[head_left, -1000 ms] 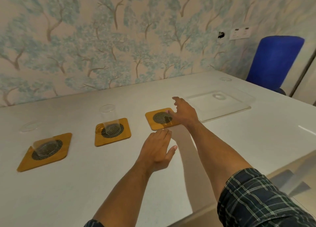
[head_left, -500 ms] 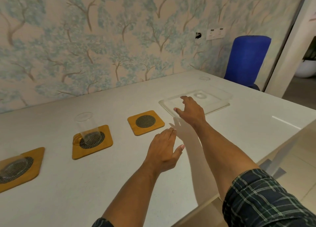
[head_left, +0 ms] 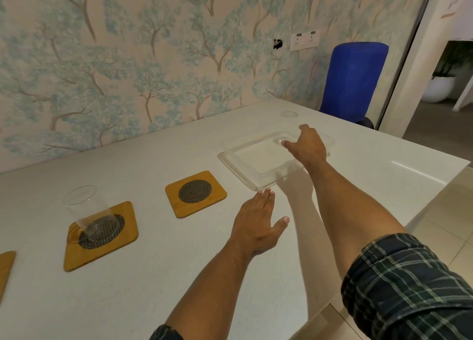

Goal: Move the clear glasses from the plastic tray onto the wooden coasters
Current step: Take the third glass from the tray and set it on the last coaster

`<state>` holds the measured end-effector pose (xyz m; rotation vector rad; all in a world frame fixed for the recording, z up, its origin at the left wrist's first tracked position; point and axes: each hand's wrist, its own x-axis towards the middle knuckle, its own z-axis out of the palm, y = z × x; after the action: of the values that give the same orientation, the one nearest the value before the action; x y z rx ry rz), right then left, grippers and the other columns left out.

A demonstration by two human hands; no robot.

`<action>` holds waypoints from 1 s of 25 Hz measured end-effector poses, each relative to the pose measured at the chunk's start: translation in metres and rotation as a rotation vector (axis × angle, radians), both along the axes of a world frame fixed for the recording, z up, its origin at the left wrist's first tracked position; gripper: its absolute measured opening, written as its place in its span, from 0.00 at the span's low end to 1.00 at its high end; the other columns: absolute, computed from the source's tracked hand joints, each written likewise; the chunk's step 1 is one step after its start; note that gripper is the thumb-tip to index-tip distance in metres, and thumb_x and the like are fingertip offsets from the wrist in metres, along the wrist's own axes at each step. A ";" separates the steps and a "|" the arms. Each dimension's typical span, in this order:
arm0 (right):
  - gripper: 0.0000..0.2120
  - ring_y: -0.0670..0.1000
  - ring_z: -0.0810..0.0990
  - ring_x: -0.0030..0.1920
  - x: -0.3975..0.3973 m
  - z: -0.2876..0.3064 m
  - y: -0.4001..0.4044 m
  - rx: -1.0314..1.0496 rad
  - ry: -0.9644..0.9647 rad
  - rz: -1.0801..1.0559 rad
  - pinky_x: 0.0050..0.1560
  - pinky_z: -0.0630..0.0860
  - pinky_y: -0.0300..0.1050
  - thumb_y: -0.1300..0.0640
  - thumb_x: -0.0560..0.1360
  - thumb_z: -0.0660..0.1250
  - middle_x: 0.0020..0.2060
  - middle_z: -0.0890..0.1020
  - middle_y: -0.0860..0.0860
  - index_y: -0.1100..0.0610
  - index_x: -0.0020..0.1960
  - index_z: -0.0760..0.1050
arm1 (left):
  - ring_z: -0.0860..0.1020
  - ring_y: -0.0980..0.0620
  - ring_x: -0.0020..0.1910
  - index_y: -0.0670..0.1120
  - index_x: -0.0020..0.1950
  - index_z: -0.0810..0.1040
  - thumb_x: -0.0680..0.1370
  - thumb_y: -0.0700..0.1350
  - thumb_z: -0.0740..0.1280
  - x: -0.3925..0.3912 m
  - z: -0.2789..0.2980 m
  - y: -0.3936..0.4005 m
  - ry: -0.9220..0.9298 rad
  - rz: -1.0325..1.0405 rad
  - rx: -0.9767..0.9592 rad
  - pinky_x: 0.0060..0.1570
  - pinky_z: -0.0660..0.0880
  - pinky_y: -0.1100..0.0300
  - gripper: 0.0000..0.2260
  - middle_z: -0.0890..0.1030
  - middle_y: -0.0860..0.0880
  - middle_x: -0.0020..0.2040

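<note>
A clear plastic tray (head_left: 245, 160) lies on the white table (head_left: 128, 301) at the right. One clear glass (head_left: 289, 115) stands in its far part, hard to make out apart from its rim. My right hand (head_left: 308, 145) reaches over the tray, thumb and fingers spread at the glass's base; whether they touch it I cannot tell. My left hand (head_left: 258, 224) is flat and open over the table just before the tray's near corner. An empty wooden coaster (head_left: 195, 194) lies left of the tray. Another glass (head_left: 85, 210) stands on a second coaster (head_left: 102, 250). A third coaster (head_left: 5, 268) shows at the left edge.
A blue chair (head_left: 354, 78) stands behind the table's far right corner. The tree-patterned wall runs along the table's far side. The table's right edge drops to a tiled floor (head_left: 440, 211). A doorway with a white planter (head_left: 439, 89) opens at the far right.
My right hand moved from the empty coaster rightward across the tray to the glass. My left hand slid forward toward the tray. The view turned right, pushing the leftmost coaster almost out of frame.
</note>
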<state>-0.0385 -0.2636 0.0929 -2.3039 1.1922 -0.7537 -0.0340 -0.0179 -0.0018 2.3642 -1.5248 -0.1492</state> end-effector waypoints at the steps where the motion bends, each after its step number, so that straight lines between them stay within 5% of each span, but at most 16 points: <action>1: 0.37 0.59 0.74 0.68 0.001 0.000 -0.009 0.022 -0.005 -0.014 0.62 0.74 0.54 0.40 0.72 0.73 0.70 0.72 0.56 0.55 0.74 0.65 | 0.44 0.52 0.82 0.48 0.84 0.44 0.83 0.66 0.49 0.003 -0.001 -0.006 -0.002 -0.010 0.003 0.80 0.44 0.52 0.36 0.45 0.51 0.84; 15: 0.43 0.61 0.67 0.73 0.042 0.002 -0.085 0.170 -0.034 0.005 0.68 0.70 0.55 0.43 0.73 0.74 0.75 0.67 0.58 0.56 0.79 0.57 | 0.44 0.55 0.82 0.49 0.84 0.46 0.80 0.70 0.47 0.027 -0.016 -0.043 -0.050 -0.064 -0.006 0.75 0.35 0.60 0.38 0.46 0.53 0.84; 25: 0.41 0.64 0.66 0.73 0.091 0.002 -0.105 0.145 0.090 0.134 0.70 0.67 0.57 0.45 0.75 0.72 0.76 0.62 0.62 0.47 0.81 0.54 | 0.46 0.55 0.82 0.48 0.84 0.48 0.80 0.69 0.50 0.028 -0.012 -0.045 -0.058 -0.076 0.011 0.80 0.43 0.51 0.38 0.48 0.51 0.84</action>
<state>0.0521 -0.3683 0.0945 -2.2903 1.0795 -0.5040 -0.0064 -0.0626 -0.0133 2.3393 -1.6450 -0.1074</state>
